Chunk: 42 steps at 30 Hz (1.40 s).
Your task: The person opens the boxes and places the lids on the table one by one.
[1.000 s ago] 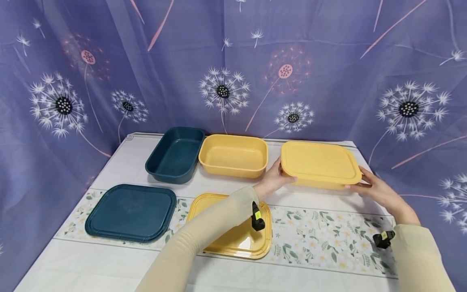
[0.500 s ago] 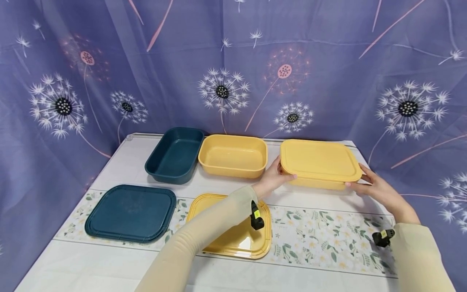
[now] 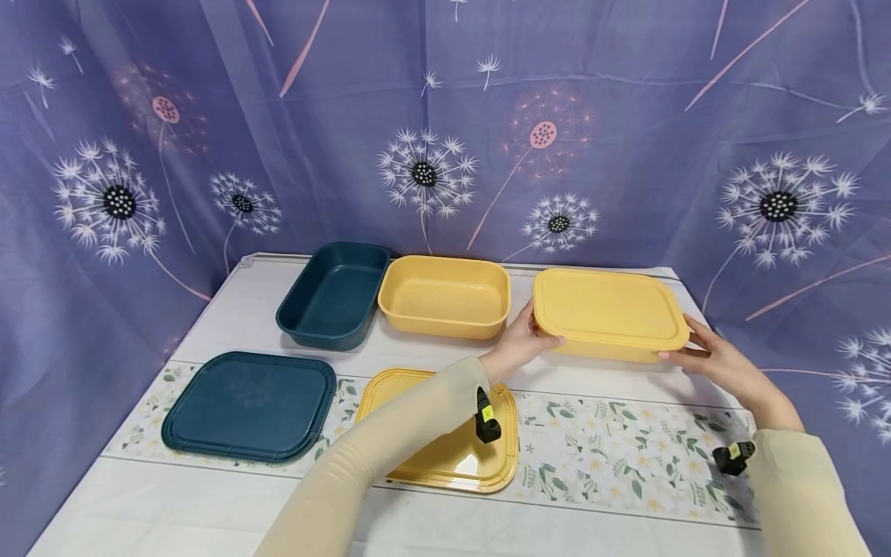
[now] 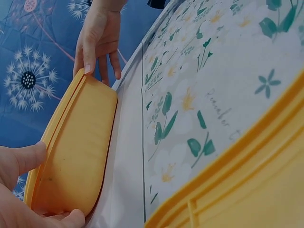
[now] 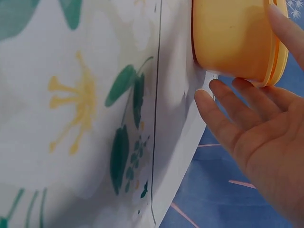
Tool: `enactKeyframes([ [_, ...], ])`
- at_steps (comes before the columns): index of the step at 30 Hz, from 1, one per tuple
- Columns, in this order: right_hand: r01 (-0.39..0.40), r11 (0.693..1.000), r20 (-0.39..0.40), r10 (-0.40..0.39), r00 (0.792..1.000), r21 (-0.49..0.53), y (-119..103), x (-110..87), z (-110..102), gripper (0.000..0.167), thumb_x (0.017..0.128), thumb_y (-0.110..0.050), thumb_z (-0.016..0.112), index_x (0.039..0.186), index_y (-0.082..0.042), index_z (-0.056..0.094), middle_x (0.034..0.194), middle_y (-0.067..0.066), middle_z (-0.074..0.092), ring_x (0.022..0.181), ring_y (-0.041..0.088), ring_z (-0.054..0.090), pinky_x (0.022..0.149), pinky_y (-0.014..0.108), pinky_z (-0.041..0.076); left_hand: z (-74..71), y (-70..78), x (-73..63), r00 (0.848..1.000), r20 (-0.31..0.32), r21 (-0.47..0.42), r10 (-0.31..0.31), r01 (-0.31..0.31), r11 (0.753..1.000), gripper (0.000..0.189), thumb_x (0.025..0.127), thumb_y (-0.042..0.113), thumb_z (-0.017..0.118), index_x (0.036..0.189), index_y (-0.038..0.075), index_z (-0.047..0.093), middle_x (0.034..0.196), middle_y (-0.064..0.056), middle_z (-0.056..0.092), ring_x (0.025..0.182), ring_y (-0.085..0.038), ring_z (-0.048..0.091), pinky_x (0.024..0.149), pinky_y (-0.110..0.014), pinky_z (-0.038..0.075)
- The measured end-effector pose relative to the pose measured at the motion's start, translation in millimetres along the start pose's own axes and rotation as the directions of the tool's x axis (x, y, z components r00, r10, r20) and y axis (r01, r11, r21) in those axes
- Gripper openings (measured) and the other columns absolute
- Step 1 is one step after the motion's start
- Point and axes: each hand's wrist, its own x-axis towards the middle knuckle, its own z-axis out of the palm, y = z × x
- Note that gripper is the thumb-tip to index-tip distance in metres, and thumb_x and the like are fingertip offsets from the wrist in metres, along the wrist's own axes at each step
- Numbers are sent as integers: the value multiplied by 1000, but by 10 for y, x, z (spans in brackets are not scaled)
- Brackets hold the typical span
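Note:
A yellow food container [image 3: 605, 352] with its yellow lid [image 3: 612, 309] on stands at the back right of the table, between my two hands. My left hand [image 3: 518, 344] holds its left end, thumb at the front corner, and the other fingers pass partly out of sight around the side. At the other end my right hand [image 3: 724, 367] grips the right corner. In the right wrist view the right thumb [image 5: 287, 33] lies along the lid edge, while the fingers spread beside the container's end wall [image 5: 232, 38]. The lid sits along the rim in the left wrist view.
Left of the lidded box stand an uncovered yellow container [image 3: 445, 298] and a dark teal container [image 3: 334, 298]. Nearer me lie a teal lid [image 3: 250, 406] and a yellow lid [image 3: 480, 464], partly under my left forearm. A purple curtain [image 3: 334, 155] closes off the back.
The lidded container rises very slightly at half a second ago and is back a touch lower now. Both hands keep their hold at its ends.

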Motion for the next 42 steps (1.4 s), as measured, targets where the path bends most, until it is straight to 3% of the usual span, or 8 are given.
enactKeyframes([
  [9,-18,1000,-5,18,1000,-22,18,-56,6,97,101,-35,63,162,-15,-11,159,34,21,103,-20,44,90,31,52,23,-15,-21,1000,1,-3,22,-22,1000,90,87,3,78,160,16,27,146,-3,52,132,-17,51,104,-28,47],
  [14,-19,999,1,19,1000,-34,-11,-81,10,97,102,-35,62,161,-14,-13,160,34,18,133,33,48,101,61,43,35,-13,-32,1000,-5,-20,13,-13,1000,90,84,1,80,159,16,31,143,0,54,131,-16,51,104,-29,47],
  [16,-19,999,1,19,1000,-44,-17,-83,10,98,102,-35,62,161,-12,-12,159,34,19,137,43,41,100,53,47,38,-3,-49,1000,-3,-32,8,-9,999,90,84,0,80,158,17,32,141,1,54,131,-16,51,103,-29,48],
  [21,-17,999,-8,16,1000,-51,-3,-83,18,99,101,-35,64,161,-10,-10,158,32,27,129,19,51,92,33,52,39,20,-73,1000,2,-53,5,-5,999,88,84,-1,79,157,16,34,141,1,54,131,-17,51,104,-29,47],
  [26,-24,1000,-9,24,1000,-13,5,-70,43,100,100,-36,65,161,-10,-10,158,32,25,138,38,42,89,24,51,26,-6,-58,1000,11,-76,0,1,997,90,84,-1,79,158,16,31,145,1,51,134,-18,48,108,-33,44],
  [32,-11,999,-5,11,1000,40,31,-62,49,101,100,-32,66,161,-8,-11,159,33,23,116,-7,48,83,11,46,21,-35,-3,999,7,1,-44,44,999,101,82,-5,78,162,18,22,155,-2,42,139,-21,43,111,-33,41],
  [38,-24,999,-14,24,1000,38,34,-53,50,102,101,-34,65,160,-8,-14,159,34,19,140,46,35,84,12,47,1,-36,76,999,10,79,-40,39,996,103,81,-7,77,162,13,18,158,-6,38,137,-21,45,109,-28,42],
  [42,-31,999,-22,32,999,30,41,-50,63,103,100,-36,65,160,-8,-14,159,34,21,139,49,34,83,11,45,-3,-22,80,998,21,80,-51,49,996,104,81,-6,77,163,15,17,160,-5,35,139,-22,43,110,-29,41],
])
